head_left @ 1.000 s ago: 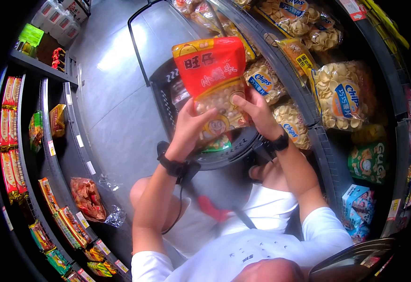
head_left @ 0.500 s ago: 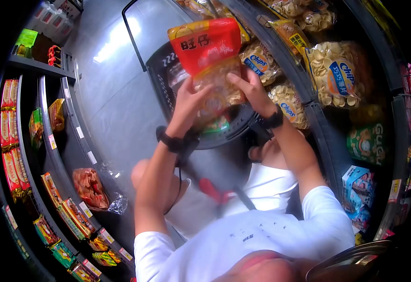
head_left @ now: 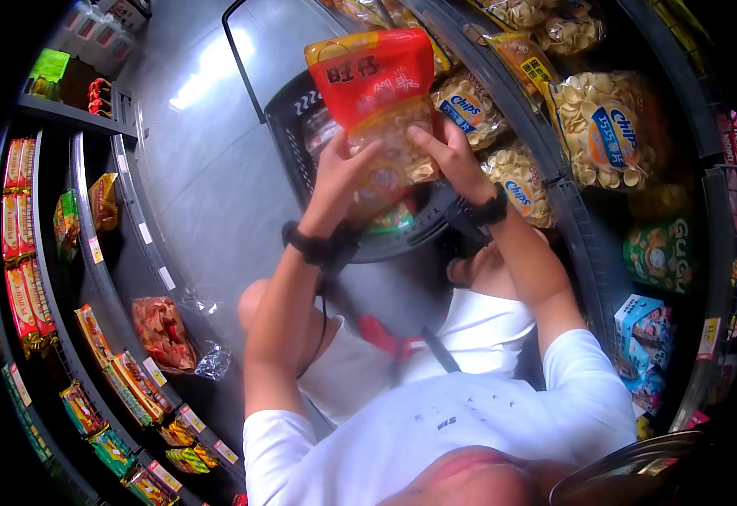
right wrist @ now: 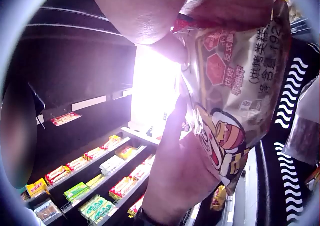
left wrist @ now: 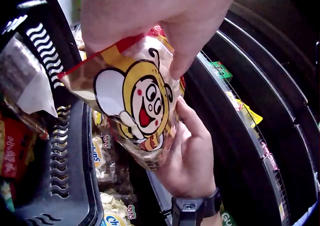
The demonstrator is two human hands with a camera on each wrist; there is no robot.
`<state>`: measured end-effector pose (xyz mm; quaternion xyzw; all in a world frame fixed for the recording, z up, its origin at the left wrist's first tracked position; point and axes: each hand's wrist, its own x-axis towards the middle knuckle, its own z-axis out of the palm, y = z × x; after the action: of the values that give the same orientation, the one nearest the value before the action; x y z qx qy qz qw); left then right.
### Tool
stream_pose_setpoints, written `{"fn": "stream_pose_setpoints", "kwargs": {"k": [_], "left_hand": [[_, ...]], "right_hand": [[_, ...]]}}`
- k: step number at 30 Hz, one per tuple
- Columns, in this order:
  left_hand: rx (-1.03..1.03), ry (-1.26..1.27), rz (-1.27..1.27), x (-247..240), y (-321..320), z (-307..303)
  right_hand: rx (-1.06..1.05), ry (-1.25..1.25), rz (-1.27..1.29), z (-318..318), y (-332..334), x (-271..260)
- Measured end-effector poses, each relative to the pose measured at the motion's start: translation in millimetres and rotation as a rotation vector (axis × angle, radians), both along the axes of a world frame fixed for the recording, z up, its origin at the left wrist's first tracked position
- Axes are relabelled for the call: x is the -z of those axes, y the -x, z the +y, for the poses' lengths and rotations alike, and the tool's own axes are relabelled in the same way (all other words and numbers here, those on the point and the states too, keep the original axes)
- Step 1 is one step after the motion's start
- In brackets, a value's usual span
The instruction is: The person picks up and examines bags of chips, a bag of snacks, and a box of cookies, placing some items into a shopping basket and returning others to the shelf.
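Far left of the basket (head_left: pixel 402 246), shelves (head_left: pixel 40 253) with red and yellow packets stood along the grey floor (head_left: pixel 208 177). Just above the basket's near rim, the left hand (head_left: pixel 340 181) held the snack bag (head_left: pixel 377 80) at its lower left edge. Its grip was closed on the film, with the thumb on the printed front. The bag stood upright over the basket, red top upward and the clear lower part full of small round biscuits. It touched nothing but the two hands. On the other side of the bag, the right hand (head_left: pixel 454 162) pinched the lower right edge — thumb on the front, fingers going behind the bag, as the left wrist view showed. Right of the basket, big bags of chips (head_left: pixel 608 139) lay on the rack, well apart from the hands.

In my judgement, both grips were best placed on the edges and the bottom seam — not pressed into the filled middle, because the biscuits could break. The film looked smooth and probably slippery, so equal pressure from both sides would hold the bag straight and its print readable.
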<state>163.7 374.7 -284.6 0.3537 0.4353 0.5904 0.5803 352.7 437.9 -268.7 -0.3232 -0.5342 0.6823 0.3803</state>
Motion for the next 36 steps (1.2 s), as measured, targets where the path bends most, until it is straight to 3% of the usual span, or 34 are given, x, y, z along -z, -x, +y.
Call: {"fn": "stream_pose_setpoints", "kwargs": {"k": [8,17,36], "left_hand": [[-0.027,0.011,-0.01,-6.7,-0.3,-0.4],[-0.029,0.073,0.001,-6.4,-0.3,1.2],[-0.052,0.029,-0.042,-7.4,-0.4,3.3]], "right_hand": [[0.016,-0.089,-0.063,-1.5,0.8,-0.3],[0.034,0.048,0.004,-8.1,1.2,-16.2],[0.045,-0.016,0.015,-2.7,2.8,-1.3]]}}
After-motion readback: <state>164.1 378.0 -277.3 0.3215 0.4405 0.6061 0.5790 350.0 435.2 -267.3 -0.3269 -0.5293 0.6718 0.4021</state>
